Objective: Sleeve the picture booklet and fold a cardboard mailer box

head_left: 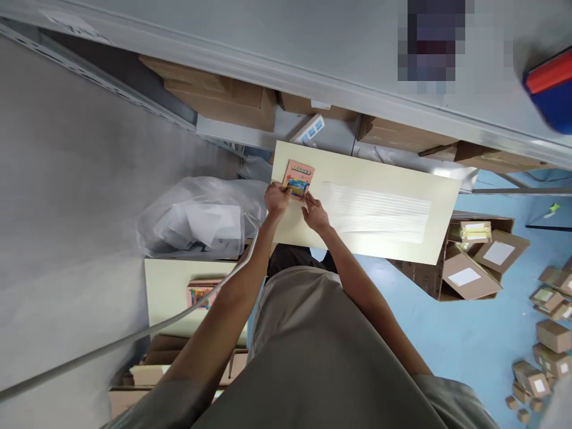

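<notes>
A pink picture booklet point(298, 177) with a colourful cover lies at the left end of a long cream board point(357, 170). At its lower left corner, my left hand point(277, 199) grips the booklet's edge, fingers curled. My right hand point(316, 213) is at the lower right corner, fingertips touching the edge and thumb apart. To the right of my right hand, a layer of clear plastic, perhaps sleeves point(379, 211), is spread on the board.
A grey shelf point(268, 36) with cardboard boxes point(223, 98) under it runs along the far side. A plastic bag of paper point(201, 220) sits left. Below it, more pink booklets point(199, 297) lie on another board. An open carton point(473, 256) stands right. A white cable point(170, 322) crosses my left arm.
</notes>
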Tool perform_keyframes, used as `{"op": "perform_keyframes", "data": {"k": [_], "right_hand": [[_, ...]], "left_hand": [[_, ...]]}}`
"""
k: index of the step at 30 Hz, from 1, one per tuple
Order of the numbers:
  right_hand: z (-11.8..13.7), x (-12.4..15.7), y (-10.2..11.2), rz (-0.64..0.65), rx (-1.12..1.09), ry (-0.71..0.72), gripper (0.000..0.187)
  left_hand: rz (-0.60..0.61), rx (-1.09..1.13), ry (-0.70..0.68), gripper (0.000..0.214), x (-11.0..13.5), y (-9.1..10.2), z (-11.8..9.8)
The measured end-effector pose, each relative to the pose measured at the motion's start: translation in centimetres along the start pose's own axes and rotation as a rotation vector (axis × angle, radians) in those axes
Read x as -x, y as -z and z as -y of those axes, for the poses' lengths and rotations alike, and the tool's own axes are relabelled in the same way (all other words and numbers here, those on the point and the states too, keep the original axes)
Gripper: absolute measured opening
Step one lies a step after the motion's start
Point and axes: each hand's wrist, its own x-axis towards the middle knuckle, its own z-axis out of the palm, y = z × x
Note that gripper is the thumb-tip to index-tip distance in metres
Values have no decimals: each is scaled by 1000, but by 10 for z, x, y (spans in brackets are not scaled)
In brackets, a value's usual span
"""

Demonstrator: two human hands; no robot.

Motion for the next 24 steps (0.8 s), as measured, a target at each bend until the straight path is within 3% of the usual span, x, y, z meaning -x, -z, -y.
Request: {"op": "perform_keyframes", "data": {"k": [4, 8, 12, 14, 17, 21, 24], "right_hand": [[-8, -6, -4, -13, -101, 36, 55], [-28, -5, 1, -53, -385, 39, 41], [-75, 25, 25, -95, -842, 8, 54], [-111, 51, 43, -127, -1006, 5, 64], [-176, 93, 75, -204, -1063, -19, 62], [-267, 138, 113, -323, -939, -88, 56], [-321, 159, 133, -366, -769, -167, 48]], "left_hand": [[21, -26, 40, 21, 8, 15, -1], [-2, 22, -58, 22, 41, 24, -12], [66, 252, -177, 26, 89, 6, -43], [156, 366, -234, 29, 112, -18, -65], [285, 425, -310, 27, 139, -69, -104], [403, 254, -353, 13, 164, -149, -155], [462, 81, -359, 3, 178, -201, -185]]}}
